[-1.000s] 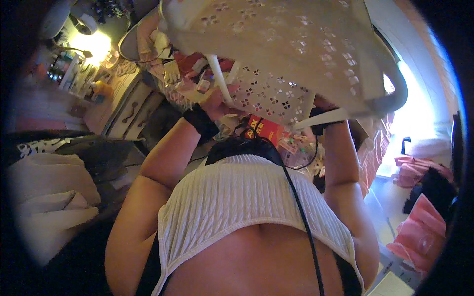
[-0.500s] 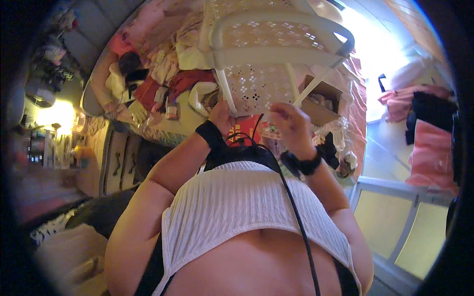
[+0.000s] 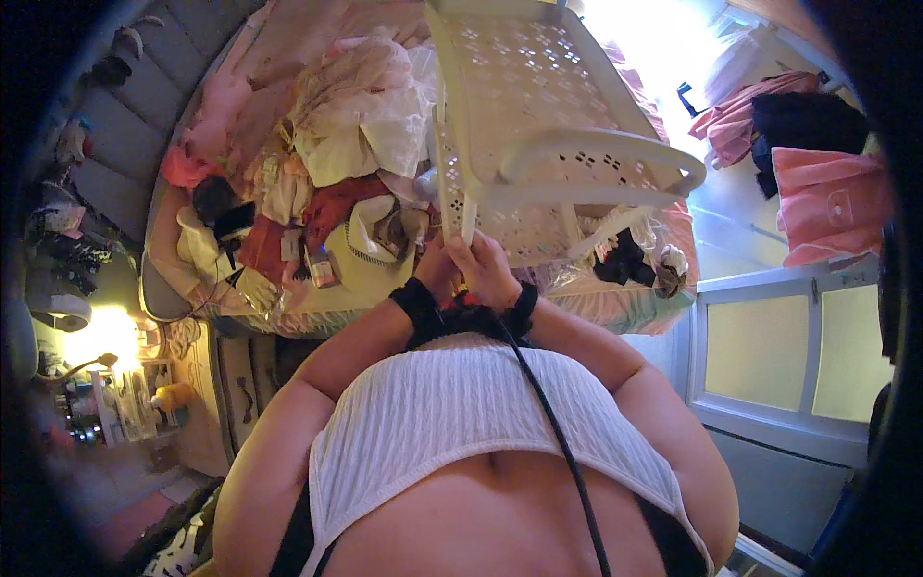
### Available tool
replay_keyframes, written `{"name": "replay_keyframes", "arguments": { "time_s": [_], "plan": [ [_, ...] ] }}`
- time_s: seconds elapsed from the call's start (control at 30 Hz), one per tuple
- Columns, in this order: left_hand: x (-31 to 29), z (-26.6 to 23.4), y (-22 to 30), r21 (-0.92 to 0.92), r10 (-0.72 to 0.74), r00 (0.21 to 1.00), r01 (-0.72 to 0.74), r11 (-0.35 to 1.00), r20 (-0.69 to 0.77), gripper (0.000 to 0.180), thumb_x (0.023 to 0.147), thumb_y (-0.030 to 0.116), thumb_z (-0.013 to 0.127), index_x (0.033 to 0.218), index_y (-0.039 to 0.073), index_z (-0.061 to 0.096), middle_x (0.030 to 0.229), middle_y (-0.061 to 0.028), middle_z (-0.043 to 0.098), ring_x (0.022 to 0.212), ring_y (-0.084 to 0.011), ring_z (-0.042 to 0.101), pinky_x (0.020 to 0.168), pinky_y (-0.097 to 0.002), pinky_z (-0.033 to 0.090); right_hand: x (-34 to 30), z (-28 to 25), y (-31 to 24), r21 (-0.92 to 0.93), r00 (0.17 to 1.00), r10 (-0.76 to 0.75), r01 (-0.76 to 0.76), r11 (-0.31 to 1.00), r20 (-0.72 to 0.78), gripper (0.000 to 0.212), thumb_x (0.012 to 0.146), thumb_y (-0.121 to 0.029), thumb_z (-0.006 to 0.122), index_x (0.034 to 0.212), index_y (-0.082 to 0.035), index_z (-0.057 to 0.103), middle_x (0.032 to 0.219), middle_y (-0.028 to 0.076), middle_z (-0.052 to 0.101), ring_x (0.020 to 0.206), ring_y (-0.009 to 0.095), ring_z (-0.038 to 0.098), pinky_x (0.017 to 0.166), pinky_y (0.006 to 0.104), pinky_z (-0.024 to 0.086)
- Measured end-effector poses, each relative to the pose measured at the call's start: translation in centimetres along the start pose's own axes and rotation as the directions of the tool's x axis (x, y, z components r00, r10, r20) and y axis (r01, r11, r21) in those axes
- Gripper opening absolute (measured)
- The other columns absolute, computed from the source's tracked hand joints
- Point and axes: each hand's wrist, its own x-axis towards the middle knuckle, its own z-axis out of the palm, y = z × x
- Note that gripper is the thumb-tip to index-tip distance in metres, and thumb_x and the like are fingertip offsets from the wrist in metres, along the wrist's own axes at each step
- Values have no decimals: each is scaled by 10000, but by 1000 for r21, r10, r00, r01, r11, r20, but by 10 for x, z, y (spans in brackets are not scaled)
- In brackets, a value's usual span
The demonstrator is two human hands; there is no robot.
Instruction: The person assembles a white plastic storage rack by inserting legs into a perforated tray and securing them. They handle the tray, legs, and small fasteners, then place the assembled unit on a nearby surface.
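A large white plastic basket (image 3: 524, 82) with diamond-shaped holes and a looped handle (image 3: 596, 144) is tilted in front of me, over the bed. My right hand (image 3: 486, 272) is closed at the lower end of the basket's near left post (image 3: 461, 207). Close against it, my left hand (image 3: 436, 274) grips at the same corner, its fingers partly hidden by the right hand and the post. A small red and yellow patch shows just below the hands; what it is, I cannot make out.
Clothes (image 3: 351, 111) lie heaped on the bed left of the basket. Near them are a white cap (image 3: 370, 231) and a small bottle (image 3: 322, 267). Black cloth (image 3: 625, 258) lies at the right. A black cord (image 3: 553, 423) runs down my front. A lamp (image 3: 113, 337) glows far left.
The basket has turned and shifted, its near left post now at my hands. My right hand has moved left to meet my left. The cardboard box has gone from sight.
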Motion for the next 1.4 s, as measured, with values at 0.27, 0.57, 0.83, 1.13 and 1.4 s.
{"name": "replay_keyframes", "arguments": {
  "time_s": [0.27, 0.57, 0.83, 1.13, 1.4],
  "plan": [
    [0, 13, 13, 128, -40, 997, 32, 991, 63, 231, 920, 182, 400, 1071, 49, 513, 930, -73, 600, 810, -173, 586, 670, -294, 479, -13, 0, 1, 97, 987, 112, -101, 990, -114, 275, 864, -269, 581, 973, -17, 587, 825, 32, 613, 742, 129, 530, 655, 293, 445],
    [6, 17, -3, 399, 146, 984, -173, 900, 97, 141, 863, 128, 491, 943, 30, 553, 836, -64, 620, 702, -163, 604, 536, -279, 489, -15, -5, -8, 57, 968, 139, -130, 990, -208, 226, 870, -222, 575, 978, -23, 585, 889, 54, 614, 832, 174, 546, 746, 317, 440],
    [16, 2, -10, 568, 42, 997, -72, 820, 66, 151, 834, 134, 486, 937, 71, 576, 823, -82, 602, 721, -191, 562, 619, -318, 453, -12, -6, 0, 150, 980, 116, -91, 985, -165, 202, 875, -238, 569, 890, -38, 591, 652, -11, 550, 478, 59, 455, 391, 222, 361],
    [20, 0, -11, 228, -74, 997, 79, 970, -30, 146, 864, 145, 498, 966, 43, 520, 808, -40, 583, 650, -131, 568, 510, -269, 466, -4, -8, 4, 115, 988, 83, -67, 991, -133, 239, 893, -282, 541, 847, -50, 574, 683, -7, 545, 515, 73, 475, 427, 241, 402],
    [30, -4, -10, 627, 152, 986, -165, 761, 74, 264, 847, 231, 552, 1023, 44, 490, 906, -72, 611, 771, -190, 601, 640, -323, 494, -3, -16, -2, 90, 994, 85, -78, 993, -74, 277, 917, -294, 495, 806, -48, 555, 626, -40, 481, 589, 70, 441, 506, 248, 369]
  ]
}}
